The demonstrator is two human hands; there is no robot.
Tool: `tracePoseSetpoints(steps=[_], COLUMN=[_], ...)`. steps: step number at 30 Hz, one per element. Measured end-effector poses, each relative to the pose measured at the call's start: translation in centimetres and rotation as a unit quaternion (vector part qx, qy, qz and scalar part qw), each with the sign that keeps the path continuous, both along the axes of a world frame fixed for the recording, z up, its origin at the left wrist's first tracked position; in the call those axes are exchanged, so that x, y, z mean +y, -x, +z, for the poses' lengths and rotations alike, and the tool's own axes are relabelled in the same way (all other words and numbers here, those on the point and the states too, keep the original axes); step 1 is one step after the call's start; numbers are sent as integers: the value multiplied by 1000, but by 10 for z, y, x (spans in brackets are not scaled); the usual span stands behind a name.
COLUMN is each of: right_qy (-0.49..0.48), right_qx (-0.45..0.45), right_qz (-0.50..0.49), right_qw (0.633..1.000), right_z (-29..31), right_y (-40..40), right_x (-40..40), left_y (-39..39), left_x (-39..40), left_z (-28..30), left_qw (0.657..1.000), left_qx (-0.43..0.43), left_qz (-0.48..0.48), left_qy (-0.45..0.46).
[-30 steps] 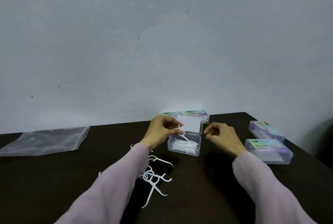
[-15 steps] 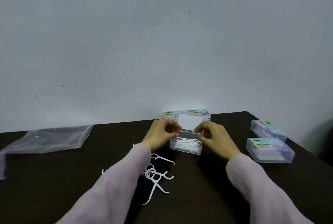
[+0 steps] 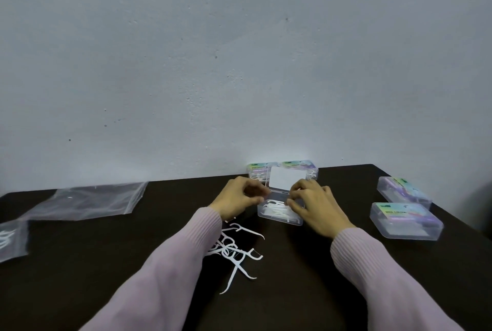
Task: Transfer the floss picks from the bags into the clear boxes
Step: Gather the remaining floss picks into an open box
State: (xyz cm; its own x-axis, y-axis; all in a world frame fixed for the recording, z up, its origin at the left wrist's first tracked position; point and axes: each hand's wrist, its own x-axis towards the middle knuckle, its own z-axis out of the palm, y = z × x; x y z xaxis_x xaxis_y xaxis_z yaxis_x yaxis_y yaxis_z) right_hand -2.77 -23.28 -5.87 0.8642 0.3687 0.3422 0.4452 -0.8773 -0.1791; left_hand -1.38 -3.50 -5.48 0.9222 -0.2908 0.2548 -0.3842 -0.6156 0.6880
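Observation:
A small clear box point(image 3: 277, 217) sits open on the dark table point(image 3: 106, 264), white floss picks inside it and its lid point(image 3: 279, 180) raised behind. My left hand point(image 3: 238, 201) pinches the box's left edge with curled fingers. My right hand point(image 3: 315, 205) grips its right side, fingers curled over the rim. A loose heap of white floss picks point(image 3: 234, 249) lies just in front, partly hidden by my left sleeve. An emptied clear bag point(image 3: 87, 200) lies flat at the left.
Two closed clear boxes with coloured labels stand at the right, one nearer point(image 3: 406, 220) and one farther point(image 3: 403, 189). Two more labelled boxes point(image 3: 285, 168) sit against the wall behind the open one. Another bag point(image 3: 12, 239) holding picks shows at the left edge.
My left hand dropped its pick into the box. Both hands moved in and took hold of the open box's sides.

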Motion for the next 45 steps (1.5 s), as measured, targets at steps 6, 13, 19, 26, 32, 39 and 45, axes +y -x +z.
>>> tracePoseSetpoints(steps=[6,13,19,26,32,39,45], right_qy=[-56,98,93,38,51,28,34], right_qx=[27,152,138,125,167,129,104], right_qz=[116,134,136,168,199,158,129], right_qw=[991,974,977,977,964,979,986], right_z=[12,8,3,2,4,1,0], right_y=[21,48,50,44,40,40,43], right_x=[26,61,72,69,63,62,66], left_y=[19,52,81,85,79,74,77], left_x=[27,85,99,105,103,96,95], left_z=[11,5,9,13,8,-2,1], left_qw=[999,985,961,957,977,992,991], left_qx=[27,121,184,196,162,112,106], left_qz=[-30,24,30,23,13,17,20], left_qy=[-11,-118,-205,-212,-141,-62,-81])
